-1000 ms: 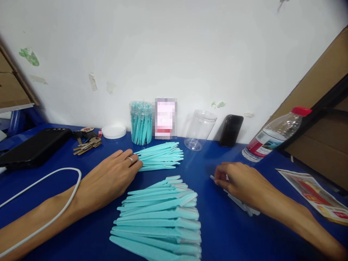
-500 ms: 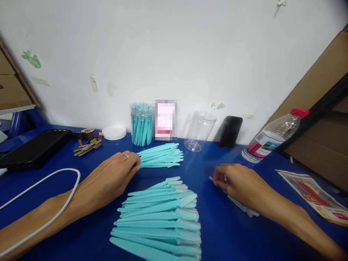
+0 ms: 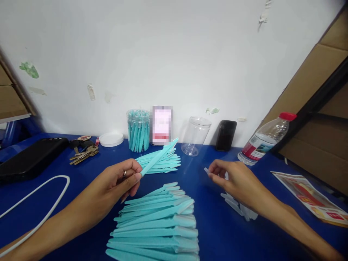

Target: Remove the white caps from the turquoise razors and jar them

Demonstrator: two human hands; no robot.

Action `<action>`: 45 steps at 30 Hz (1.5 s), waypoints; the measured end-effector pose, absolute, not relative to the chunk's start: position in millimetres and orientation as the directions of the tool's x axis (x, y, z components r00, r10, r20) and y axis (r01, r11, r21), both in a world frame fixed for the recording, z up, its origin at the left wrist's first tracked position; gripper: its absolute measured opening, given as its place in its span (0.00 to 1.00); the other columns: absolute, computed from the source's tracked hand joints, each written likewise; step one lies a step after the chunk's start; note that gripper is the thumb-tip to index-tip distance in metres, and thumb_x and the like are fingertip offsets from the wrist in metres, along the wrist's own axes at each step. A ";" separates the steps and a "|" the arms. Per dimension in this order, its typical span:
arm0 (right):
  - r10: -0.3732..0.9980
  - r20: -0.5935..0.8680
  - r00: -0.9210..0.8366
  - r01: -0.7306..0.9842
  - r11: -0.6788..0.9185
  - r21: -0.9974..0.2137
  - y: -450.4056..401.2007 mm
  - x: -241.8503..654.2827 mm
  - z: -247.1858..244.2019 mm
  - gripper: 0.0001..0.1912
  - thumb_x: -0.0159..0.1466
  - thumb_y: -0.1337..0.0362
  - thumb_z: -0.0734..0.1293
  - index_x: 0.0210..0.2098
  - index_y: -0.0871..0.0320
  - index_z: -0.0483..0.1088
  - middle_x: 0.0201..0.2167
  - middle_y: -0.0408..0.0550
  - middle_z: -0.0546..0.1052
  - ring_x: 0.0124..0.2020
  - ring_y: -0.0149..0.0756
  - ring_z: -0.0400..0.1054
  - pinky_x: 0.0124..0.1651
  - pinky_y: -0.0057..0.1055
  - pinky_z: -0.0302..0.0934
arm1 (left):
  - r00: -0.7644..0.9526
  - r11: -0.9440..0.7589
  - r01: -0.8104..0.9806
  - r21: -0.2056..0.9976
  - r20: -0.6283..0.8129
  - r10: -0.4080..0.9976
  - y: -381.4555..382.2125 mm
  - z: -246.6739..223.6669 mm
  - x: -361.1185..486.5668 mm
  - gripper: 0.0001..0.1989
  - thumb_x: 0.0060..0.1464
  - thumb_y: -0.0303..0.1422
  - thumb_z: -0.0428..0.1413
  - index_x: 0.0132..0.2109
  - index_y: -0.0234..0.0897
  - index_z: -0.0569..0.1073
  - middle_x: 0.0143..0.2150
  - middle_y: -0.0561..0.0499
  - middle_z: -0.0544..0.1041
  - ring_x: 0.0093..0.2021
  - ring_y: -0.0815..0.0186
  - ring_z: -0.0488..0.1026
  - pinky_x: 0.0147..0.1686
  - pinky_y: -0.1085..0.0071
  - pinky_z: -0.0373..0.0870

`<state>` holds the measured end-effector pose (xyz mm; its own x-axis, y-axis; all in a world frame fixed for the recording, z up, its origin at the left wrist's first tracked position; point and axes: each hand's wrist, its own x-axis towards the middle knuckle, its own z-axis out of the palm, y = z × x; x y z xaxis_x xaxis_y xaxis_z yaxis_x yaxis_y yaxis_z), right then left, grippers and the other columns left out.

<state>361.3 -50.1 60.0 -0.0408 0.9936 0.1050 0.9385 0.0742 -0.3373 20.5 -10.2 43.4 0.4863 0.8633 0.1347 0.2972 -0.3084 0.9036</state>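
My left hand pinches a turquoise eyebrow razor by its handle end, the blade end pointing up and away to the right. Behind that razor lies a small pile of like razors. Closer to me is a bigger row of turquoise razors, their blade ends to the right under clear caps. Between thumb and fingertips, my right hand has a small translucent blade cap. Several loose translucent caps lie on the blue table beneath that hand, partly covered by it.
Along the wall stand a jar full of razors, a blurred-out phone, a clear jar, a black phone and a water bottle. Leftward are a white lid, keys and a white cable crossing my forearm.
My left hand has lifted one razor off the rear pile and now holds it tilted. My right hand has raised the cap slightly from above the loose caps. The view has shifted a little.
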 end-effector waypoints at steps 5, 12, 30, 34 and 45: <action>0.960 0.278 0.008 0.837 0.146 -0.527 -52.4 356.2 61.3 0.13 0.68 0.53 0.66 0.35 0.54 0.77 0.30 0.45 0.82 0.30 0.40 0.73 0.32 0.33 0.60 | 0.497 -0.337 0.321 0.885 0.146 0.855 -13.3 38.3 19.4 0.24 0.70 0.57 0.51 0.38 0.41 0.69 0.27 0.56 0.70 0.27 0.67 0.62 0.26 0.72 0.62; 0.942 0.335 -0.021 0.829 0.204 -0.521 -50.1 352.6 46.9 0.13 0.69 0.52 0.66 0.35 0.52 0.76 0.28 0.42 0.80 0.29 0.39 0.73 0.33 0.33 0.61 | 0.499 -0.381 0.395 0.836 0.154 0.853 -10.2 24.7 13.4 0.25 0.74 0.57 0.46 0.39 0.42 0.67 0.29 0.57 0.67 0.28 0.67 0.59 0.27 0.70 0.57; 0.952 0.299 -0.062 0.839 0.212 -0.501 -50.4 350.4 41.5 0.12 0.69 0.53 0.66 0.36 0.52 0.76 0.29 0.43 0.80 0.31 0.41 0.75 0.35 0.35 0.61 | 0.442 -0.423 0.439 0.793 0.219 0.870 -17.0 26.4 14.8 0.23 0.75 0.51 0.46 0.34 0.41 0.66 0.25 0.59 0.65 0.25 0.68 0.55 0.23 0.71 0.51; 0.954 0.292 -0.063 0.841 0.208 -0.500 -49.8 351.0 40.9 0.11 0.69 0.54 0.65 0.37 0.52 0.76 0.30 0.43 0.81 0.32 0.42 0.76 0.36 0.35 0.62 | 0.413 -0.444 0.451 0.774 0.260 0.873 -14.3 25.0 12.9 0.23 0.75 0.50 0.47 0.35 0.41 0.68 0.25 0.58 0.67 0.24 0.68 0.57 0.23 0.70 0.52; 0.956 0.288 -0.057 0.844 0.201 -0.497 -49.7 350.5 41.2 0.11 0.69 0.54 0.65 0.37 0.52 0.75 0.30 0.43 0.81 0.32 0.42 0.76 0.36 0.35 0.62 | 0.400 -0.455 0.458 0.763 0.280 0.873 -14.8 26.3 16.6 0.19 0.75 0.49 0.48 0.39 0.42 0.69 0.26 0.58 0.69 0.25 0.68 0.58 0.23 0.71 0.52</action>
